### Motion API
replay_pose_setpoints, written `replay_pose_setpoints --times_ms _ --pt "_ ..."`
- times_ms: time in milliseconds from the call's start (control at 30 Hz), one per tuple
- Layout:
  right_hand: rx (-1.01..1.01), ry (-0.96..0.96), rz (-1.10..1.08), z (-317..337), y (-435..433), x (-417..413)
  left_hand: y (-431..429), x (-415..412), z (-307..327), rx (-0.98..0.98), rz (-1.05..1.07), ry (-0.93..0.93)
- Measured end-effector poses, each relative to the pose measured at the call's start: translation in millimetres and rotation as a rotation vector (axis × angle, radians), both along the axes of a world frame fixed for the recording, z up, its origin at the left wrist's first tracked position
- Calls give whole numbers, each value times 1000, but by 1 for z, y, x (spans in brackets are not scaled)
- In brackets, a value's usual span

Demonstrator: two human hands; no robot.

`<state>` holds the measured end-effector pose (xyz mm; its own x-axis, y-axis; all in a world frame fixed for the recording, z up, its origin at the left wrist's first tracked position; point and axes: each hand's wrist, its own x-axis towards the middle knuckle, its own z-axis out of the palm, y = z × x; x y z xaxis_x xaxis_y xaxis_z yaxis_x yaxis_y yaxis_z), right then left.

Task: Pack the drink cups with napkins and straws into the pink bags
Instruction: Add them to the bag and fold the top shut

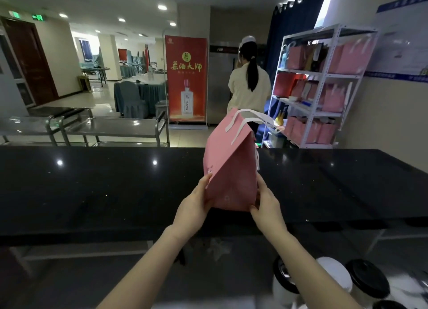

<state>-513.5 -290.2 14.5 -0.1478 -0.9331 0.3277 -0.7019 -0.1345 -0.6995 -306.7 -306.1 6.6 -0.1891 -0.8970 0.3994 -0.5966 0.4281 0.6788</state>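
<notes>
A pink paper bag [231, 167] with white ribbon handles stands upright on the black counter [92, 183]. My left hand [193, 207] presses its lower left side. My right hand [266, 204] grips its lower right corner. The bag's top is folded nearly closed, so its contents are hidden. Several white drink cups with black lids [366, 278] stand at the bottom right, on a lower surface close to me.
A person in a white cap [249, 81] stands behind the counter with their back to me. A white metal shelf [324, 86] at the right holds several pink bags. Steel carts [111, 128] stand at the left, and a red banner [186, 77] stands behind.
</notes>
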Motion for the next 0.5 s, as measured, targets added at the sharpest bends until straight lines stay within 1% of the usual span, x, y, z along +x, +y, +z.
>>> replay_pose_setpoints --times_ms 133,333,400,500 --pt "29 6 51 3 -28 -10 -23 -9 0 53 66 -41" --pt "19 -6 97 1 -45 -20 -29 -19 0 99 122 -25" --pt "-39 -36 97 -2 -34 -21 -21 -11 -2 107 131 22" --pt "-276 -56 42 -2 -7 -19 6 12 -10 45 199 57"
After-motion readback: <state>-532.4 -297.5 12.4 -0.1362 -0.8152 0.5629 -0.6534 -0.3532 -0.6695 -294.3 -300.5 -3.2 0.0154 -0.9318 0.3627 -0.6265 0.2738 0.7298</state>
